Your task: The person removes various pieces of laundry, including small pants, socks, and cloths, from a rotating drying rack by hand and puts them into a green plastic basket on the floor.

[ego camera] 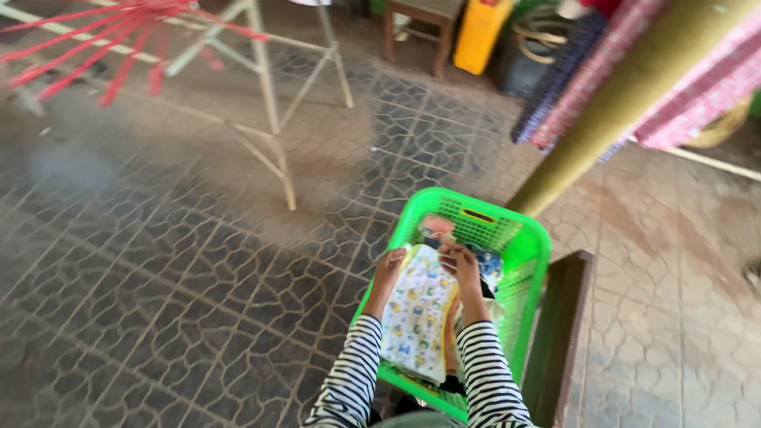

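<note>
1. Your left hand (389, 266) and right hand (462, 261) sit in the lower middle of the frame, apart from each other, each pinching a top corner of the same small printed baby garment (418, 313).
2. The garment is white and yellow with little coloured figures. It hangs from your grip straight back toward you, its long axis running from the hands down to the bottom edge of the frame, between your striped sleeves (485, 372).
3. Both hands are equally near it, one at each end of its upper hem.
4. It is held over the bright green plastic laundry basket (529, 252), where more clothes lie under your hands.
5. The basket stands beside a dark wooden bench (564, 333) at lower right.
6. A white drying rack (265, 87) stands well apart at upper left, across the patterned paving.
</note>
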